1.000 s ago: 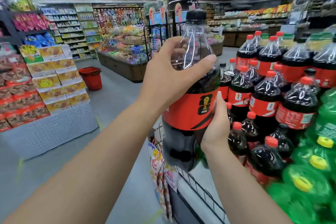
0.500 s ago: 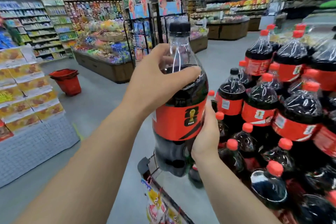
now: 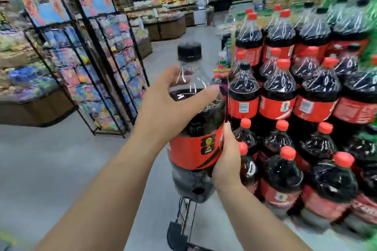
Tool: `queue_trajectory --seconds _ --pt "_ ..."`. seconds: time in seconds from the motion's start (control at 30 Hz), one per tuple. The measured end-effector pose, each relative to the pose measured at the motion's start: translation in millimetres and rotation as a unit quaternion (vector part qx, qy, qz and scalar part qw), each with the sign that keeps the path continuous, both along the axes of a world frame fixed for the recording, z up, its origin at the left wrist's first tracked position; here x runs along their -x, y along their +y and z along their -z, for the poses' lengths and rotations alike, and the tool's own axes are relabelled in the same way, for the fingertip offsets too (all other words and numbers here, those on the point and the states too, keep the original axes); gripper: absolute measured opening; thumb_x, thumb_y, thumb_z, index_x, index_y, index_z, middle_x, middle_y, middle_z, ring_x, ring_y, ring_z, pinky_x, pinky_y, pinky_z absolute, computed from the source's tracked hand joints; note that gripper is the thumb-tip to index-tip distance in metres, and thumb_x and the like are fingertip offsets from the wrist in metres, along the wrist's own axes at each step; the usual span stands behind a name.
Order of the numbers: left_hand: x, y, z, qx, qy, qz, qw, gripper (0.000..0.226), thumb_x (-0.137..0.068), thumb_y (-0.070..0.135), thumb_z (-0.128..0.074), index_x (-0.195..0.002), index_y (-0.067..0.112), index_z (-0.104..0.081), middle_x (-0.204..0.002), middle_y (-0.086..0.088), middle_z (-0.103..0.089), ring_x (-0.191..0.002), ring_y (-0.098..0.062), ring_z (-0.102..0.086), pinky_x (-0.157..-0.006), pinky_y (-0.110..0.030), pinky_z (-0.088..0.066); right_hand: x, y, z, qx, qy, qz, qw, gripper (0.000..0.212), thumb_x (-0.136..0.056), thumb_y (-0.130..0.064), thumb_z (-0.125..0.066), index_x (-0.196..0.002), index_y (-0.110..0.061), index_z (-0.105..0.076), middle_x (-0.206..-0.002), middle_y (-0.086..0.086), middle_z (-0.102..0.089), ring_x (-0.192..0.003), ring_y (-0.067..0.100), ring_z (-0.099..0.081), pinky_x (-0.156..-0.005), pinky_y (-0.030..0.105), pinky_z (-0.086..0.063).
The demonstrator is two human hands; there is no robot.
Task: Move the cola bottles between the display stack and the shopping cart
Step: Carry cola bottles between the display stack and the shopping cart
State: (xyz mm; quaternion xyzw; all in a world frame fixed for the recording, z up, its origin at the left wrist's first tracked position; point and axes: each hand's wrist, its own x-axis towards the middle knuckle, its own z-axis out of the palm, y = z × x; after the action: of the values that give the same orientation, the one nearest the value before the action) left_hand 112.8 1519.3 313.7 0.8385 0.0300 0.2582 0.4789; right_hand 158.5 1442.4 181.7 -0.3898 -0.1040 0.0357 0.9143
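Bottle: the cola bottle (image 3: pixel 202 122) is upright in the air between my two hands. It is just left of the display stack (image 3: pixel 285 95) and above a bit of black wire that I take for the shopping cart (image 3: pixel 175 234).
Left hand: my left hand (image 3: pixel 163 108) wraps the sloped shoulder below the black cap (image 3: pixel 189 52). The thumb lies across the near side and the fingers (image 3: pixel 175 74) curl round the far side.
Right hand: my right hand (image 3: pixel 226 161) clasps the right edge of the red label (image 3: pixel 191 148), thumb up along it. Its fingers go behind the bottle, out of sight.
Weight: big and nearly full, so I judge it heavy enough to need both hands.
Surface: smooth plastic and a glossy label, so it will likely slip if my grip goes slack.
Stiffness: the filled body should feel firm. The clear part under the cap may give a little.
Best hold: one hand at the shoulder to steer and one low on the body to carry the load.
Risk: the stacked bottles stand close by my right knuckles, and a careless swing could topple one.
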Motion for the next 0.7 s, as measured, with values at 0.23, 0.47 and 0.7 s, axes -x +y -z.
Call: queue_trajectory --seconds 0.23,0.47,0.7 --pt "-21.4 34.0 37.1 0.049 -0.007 0.114 0.992 0.034 -0.065 0.04 -0.087 -0.087 0.03 -0.063 -0.079 0.027 -0.07 -0.073 0.01 -0.065 -0.062 -0.006 -0.045 3.0 22.8 37.6 0.059 0.011 0.116 0.991 0.055 -0.083 -0.055 -0.056 -0.092 -0.001 -0.06 -0.109 0.029 -0.062 -0.104 0.031 -0.063 -0.092 0.058 -0.047" --pt "-39.3 50.7 87.6 0.135 -0.011 0.134 0.982 0.038 -0.055 0.046 -0.078 -0.089 0.032 -0.068 -0.087 0.012 -0.075 -0.084 -0.007 -0.072 -0.074 -0.024 -0.055 -10.4 31.5 80.5 0.128 0.043 0.138 0.981 0.051 -0.085 -0.065 -0.053 -0.115 -0.028 -0.069 -0.12 0.001 -0.069 -0.118 0.019 -0.06 -0.098 0.035 -0.047" --pt "-49.1 55.6 143.6 0.135 0.018 0.135 0.981 0.04 -0.061 0.045 -0.077 -0.097 0.028 -0.069 -0.088 0.013 -0.074 -0.084 -0.007 -0.071 -0.076 -0.022 -0.054 -7.0 38.8 120.9 0.232 0.251 0.143 0.929 0.061 -0.086 -0.059 -0.033 -0.103 -0.011 -0.065 -0.114 0.008 -0.069 -0.111 0.025 -0.06 -0.104 0.05 -0.041"
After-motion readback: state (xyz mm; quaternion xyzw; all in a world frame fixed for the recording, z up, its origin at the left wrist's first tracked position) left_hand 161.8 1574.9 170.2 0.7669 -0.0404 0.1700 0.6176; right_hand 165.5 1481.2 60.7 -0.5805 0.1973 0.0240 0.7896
